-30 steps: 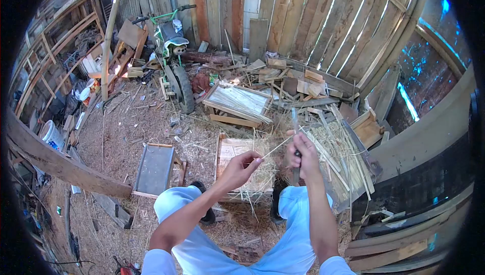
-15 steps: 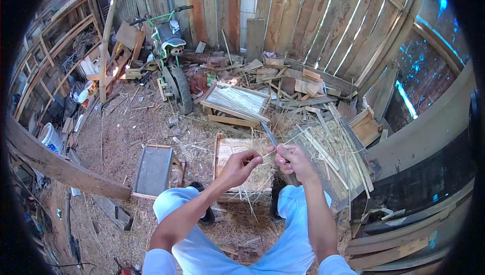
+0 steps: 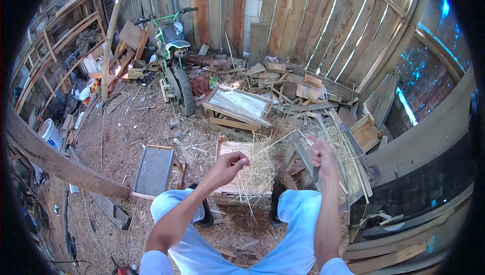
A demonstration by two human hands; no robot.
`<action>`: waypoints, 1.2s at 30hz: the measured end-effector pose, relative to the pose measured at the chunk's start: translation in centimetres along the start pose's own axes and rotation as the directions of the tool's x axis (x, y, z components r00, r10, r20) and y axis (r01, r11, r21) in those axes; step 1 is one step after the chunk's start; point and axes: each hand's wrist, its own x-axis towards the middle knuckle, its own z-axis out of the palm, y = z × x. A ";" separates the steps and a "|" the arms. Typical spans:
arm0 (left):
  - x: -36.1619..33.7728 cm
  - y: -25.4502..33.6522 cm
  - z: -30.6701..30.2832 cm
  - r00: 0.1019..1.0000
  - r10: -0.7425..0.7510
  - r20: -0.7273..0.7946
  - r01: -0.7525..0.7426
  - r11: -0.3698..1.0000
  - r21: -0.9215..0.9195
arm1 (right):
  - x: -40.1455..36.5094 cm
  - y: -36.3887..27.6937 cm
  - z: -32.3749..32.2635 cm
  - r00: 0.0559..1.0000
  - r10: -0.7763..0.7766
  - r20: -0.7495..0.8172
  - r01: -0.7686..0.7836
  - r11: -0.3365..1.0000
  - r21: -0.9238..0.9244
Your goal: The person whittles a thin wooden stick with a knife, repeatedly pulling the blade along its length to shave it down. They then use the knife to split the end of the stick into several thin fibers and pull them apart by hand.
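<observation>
Above the wooden tray (image 3: 230,148), the left hand (image 3: 226,168) pinches a thin strip (image 3: 273,142). Beside the tray, the right hand (image 3: 321,155) grips a knife (image 3: 313,176).

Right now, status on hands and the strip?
Left hand shut on thin strip. Right hand shut on knife, hands apart. Straw and wooden tray below, nothing blocking.

Pale straw-yellow thin bamboo sliver (image 3: 273,144): plain, unmarked. Dark grey knife blade (image 3: 314,178). Light blue cloth trousers (image 3: 298,219): no pattern. Small motorbike (image 3: 172,42): green frame, white panels, black tyres. Weathered brown plank wall (image 3: 303,17): vertical boards, bright gaps. White plastic bucket (image 3: 49,132). Tan straw litter (image 3: 131,123) on the ground.
</observation>
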 end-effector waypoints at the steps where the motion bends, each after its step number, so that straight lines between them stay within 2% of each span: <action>1: 0.3 -0.3 0.0 1.000 -0.003 -0.015 0.003 1.000 0.012 | -0.8 0.2 1.9 0.993 0.077 0.084 -0.072 0.996 -0.058; 4: 0.7 0.0 0.7 0.999 0.034 -0.027 -0.032 0.998 0.053 | -2.6 1.3 6.9 0.913 0.280 0.298 -0.216 0.949 -0.230; 5: 0.4 1.2 0.9 1.000 -0.002 -0.008 0.003 0.996 0.084 | -2.5 2.4 7.9 0.915 0.278 0.293 -0.216 0.950 -0.226; 7: 0.3 1.9 1.4 0.999 -0.041 0.015 0.039 0.992 0.120 | -2.3 4.2 8.9 0.869 0.368 0.332 -0.275 0.915 -0.297; 9: 0.4 1.8 1.6 0.998 0.054 -0.017 -0.051 0.991 0.121 | -1.8 4.0 8.5 0.883 0.339 0.325 -0.258 0.928 -0.267; 13: 0.3 2.5 1.6 0.999 0.046 -0.014 -0.042 0.981 0.191 | -1.3 3.0 7.9 0.911 0.274 0.307 -0.210 0.952 -0.224; 15: 0.6 1.0 1.8 0.987 0.153 -0.050 -0.145 0.979 0.145 | -1.0 2.2 6.5 0.920 0.259 0.294 -0.204 0.957 -0.206; 17: 0.2 1.2 1.4 0.990 0.133 -0.038 -0.126 0.981 0.147 | -0.2 0.4 4.4 0.985 0.120 0.126 -0.104 0.987 -0.126; 22: 0.2 0.7 1.4 0.988 0.147 -0.052 -0.135 0.974 0.182 | -0.9 1.5 4.6 0.993 0.103 0.064 -0.094 0.988 -0.124; 23: 0.2 0.8 1.2 0.993 0.106 -0.044 -0.094 0.971 0.221 | -1.2 1.5 5.1 0.980 0.149 0.134 -0.130 0.982 -0.138; 25: 0.1 1.9 1.5 0.993 0.115 -0.042 -0.102 0.966 0.237 | -1.7 2.8 6.6 0.939 0.237 0.250 -0.212 0.969 -0.123; 28: 0.4 1.7 2.1 0.993 0.113 -0.037 -0.101 0.966 0.239 | -2.3 4.3 8.9 0.908 0.290 0.303 -0.229 0.948 -0.222; 30: 0.5 1.3 1.7 0.992 0.120 -0.042 -0.110 0.976 0.188 | -1.0 4.1 7.0 0.897 0.305 0.321 -0.238 0.943 -0.231; 32: 0.3 0.7 1.3 0.989 0.140 -0.054 -0.128 0.974 0.189 | 0.2 2.4 4.5 0.984 0.145 0.103 -0.119 0.967 -0.224; 34: 0.2 0.3 0.7 0.983 0.172 -0.070 -0.157 0.970 0.185 | 1.3 0.7 0.6 0.988 -0.027 -0.150 0.023 0.999 -0.032; 36: -0.1 0.3 -0.3 0.978 0.153 -0.145 -0.125 0.974 0.188 | 0.6 -0.3 -1.0 0.988 -0.061 -0.139 0.061 0.998 -0.003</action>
